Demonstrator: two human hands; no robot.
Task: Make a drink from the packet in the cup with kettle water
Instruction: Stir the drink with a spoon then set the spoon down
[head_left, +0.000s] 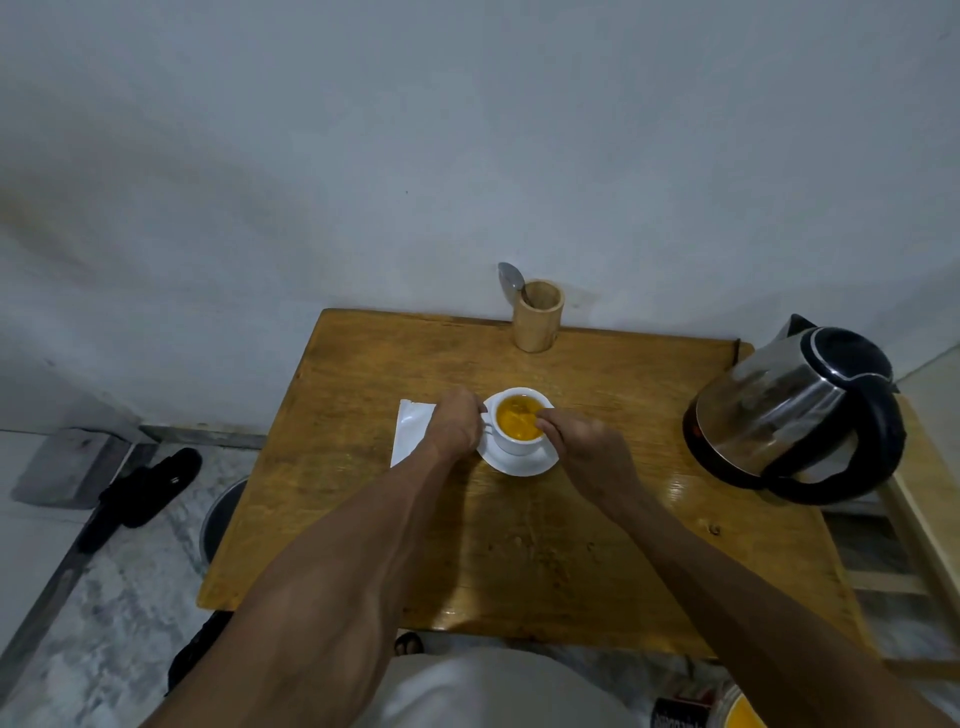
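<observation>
A white cup (511, 441) of orange drink stands on a white saucer (521, 466) in the middle of the wooden table (519, 561). My left hand (457, 426) is closed on the cup's handle at its left side. My right hand (582, 447) is pinched over the right rim, holding a small spoon that dips into the drink and is mostly hidden. A white packet (410, 428) lies flat left of the cup, partly under my left hand. The steel and black kettle (795, 410) sits at the table's right edge.
A wooden holder (538, 316) with a metal spoon (511, 283) stands at the table's back edge against the wall. On the floor to the left lie a black object (145, 488) and a round metal container (223, 514). A wooden frame (924, 519) is to the right.
</observation>
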